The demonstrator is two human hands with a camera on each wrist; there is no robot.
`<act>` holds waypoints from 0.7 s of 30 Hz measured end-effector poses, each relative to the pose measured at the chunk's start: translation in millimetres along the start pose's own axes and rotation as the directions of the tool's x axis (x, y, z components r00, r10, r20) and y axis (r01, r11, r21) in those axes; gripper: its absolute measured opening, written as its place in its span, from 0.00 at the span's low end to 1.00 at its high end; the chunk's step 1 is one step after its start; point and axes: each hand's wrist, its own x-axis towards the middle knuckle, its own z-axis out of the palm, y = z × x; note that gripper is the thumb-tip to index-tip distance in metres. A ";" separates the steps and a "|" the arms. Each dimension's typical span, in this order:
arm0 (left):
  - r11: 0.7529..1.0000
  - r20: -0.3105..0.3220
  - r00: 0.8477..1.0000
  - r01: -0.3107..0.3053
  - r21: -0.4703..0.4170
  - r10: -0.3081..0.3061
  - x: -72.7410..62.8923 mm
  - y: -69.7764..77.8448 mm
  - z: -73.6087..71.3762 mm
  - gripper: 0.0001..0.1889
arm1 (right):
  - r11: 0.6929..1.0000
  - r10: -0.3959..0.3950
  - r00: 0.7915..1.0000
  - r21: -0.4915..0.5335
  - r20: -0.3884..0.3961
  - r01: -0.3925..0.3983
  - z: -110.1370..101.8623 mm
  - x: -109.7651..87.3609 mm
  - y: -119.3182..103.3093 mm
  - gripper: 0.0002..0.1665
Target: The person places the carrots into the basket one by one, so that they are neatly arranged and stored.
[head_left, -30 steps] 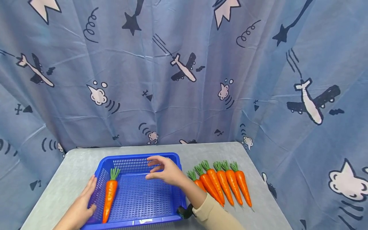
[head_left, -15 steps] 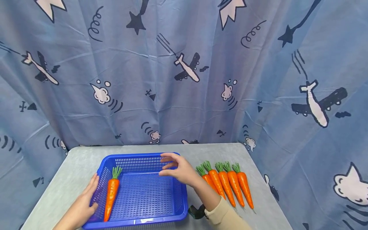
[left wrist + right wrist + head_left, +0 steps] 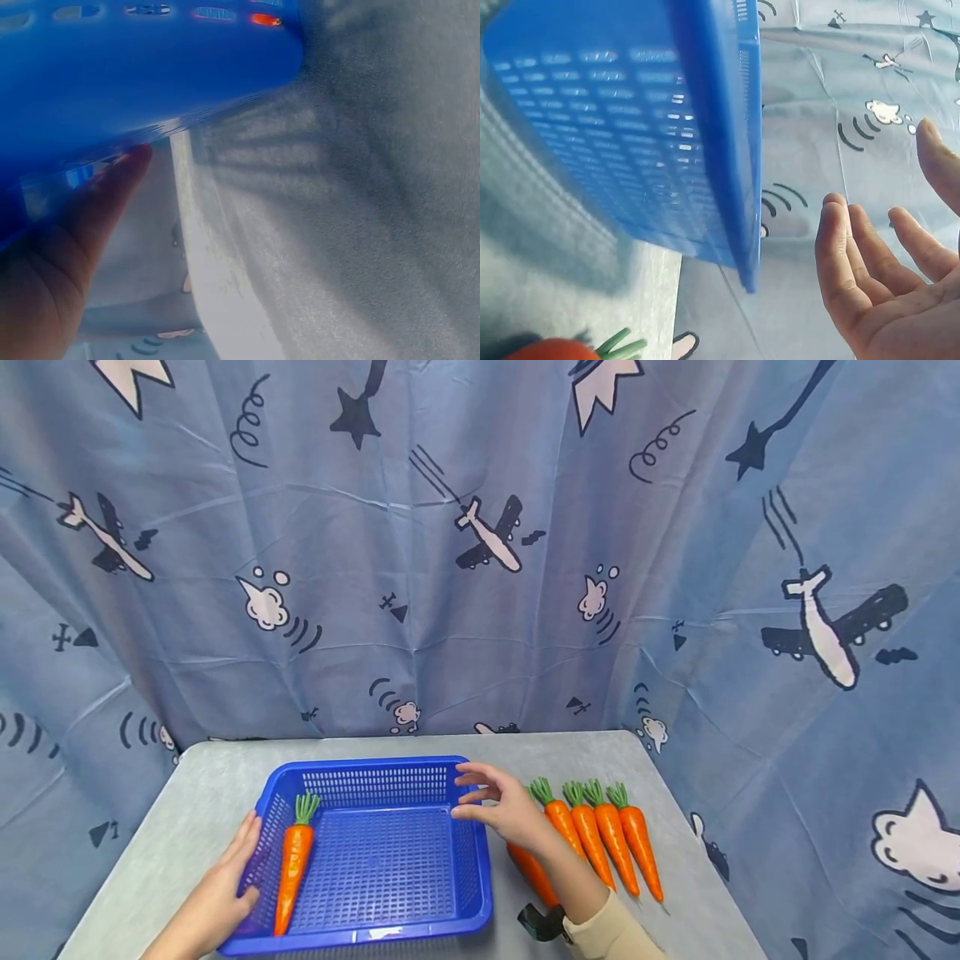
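A blue plastic basket [image 3: 375, 935] stands on the table, and one orange carrot [image 3: 294, 868] with a green top lies along its left side. My left hand [image 3: 217, 885] rests against the basket's left wall with extended fingers; the left wrist view shows a finger at the blue wall. Over the basket's right rim hovers my right hand [image 3: 498, 802], fingers spread and relaxed, holding nothing. In the right wrist view that hand [image 3: 892, 285] is apart from the basket wall. Several more carrots [image 3: 611, 831] lie side by side to the right, partly hidden by my right forearm.
The grey table [image 3: 217, 768] carries the basket and the row of carrots. A blue curtain [image 3: 420, 568] printed with planes hangs behind and at both sides. A dark strap-like object [image 3: 542, 923] is at my right wrist.
My right hand has moved right, from over the basket's inside to its right rim, empty throughout. My left hand stays at the left wall. The view has shifted slightly.
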 end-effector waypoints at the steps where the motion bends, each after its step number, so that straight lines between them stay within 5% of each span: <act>1: 1.000 0.004 1.000 0.003 -0.004 -0.003 0.1 0.0 -0.1 0.49 | 1.000 0.010 1.000 0.002 -0.009 -0.010 -1.1 -1.6 1.6 0.38; 21: 1.000 0.014 1.000 0.018 -0.018 -0.017 0.8 -2.1 -0.2 0.49 | 0.997 0.078 0.990 0.027 -0.118 -0.075 -55.5 -24.9 28.2 0.34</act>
